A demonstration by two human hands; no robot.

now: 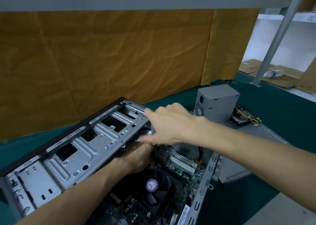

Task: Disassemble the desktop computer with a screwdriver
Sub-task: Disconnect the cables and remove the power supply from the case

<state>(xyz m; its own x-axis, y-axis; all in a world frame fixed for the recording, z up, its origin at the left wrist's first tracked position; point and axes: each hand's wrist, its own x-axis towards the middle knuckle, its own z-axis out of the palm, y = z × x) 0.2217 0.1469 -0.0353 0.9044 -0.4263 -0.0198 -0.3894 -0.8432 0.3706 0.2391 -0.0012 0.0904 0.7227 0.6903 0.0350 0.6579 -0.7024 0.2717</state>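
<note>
Case frame (82, 149), lower left: bare stamped sheet metal, satin grey, with a matt black plastic edge. Power supply (220, 101), right of centre: matt grey painted metal, perforated on one side. Circuit board (181, 166), lower centre: green, semi-gloss. Fan (153, 190): dark plastic with a glossy purple label. Table cover (273, 112): matt green cloth. Backdrop (102, 53), upper left: creased ochre cloth, matt.

Soft, even light is falling over the scene, brightest at the upper right where a white wall (273, 36) is glaring pale. The case (71, 154) metal is catching dull sheen, while its interior is lying in shadow. The right hand (171, 124) is smearing with motion blur at the fingertips. Wide-angle distortion is bending the shelf beam (119, 2) and frame edges.
</note>
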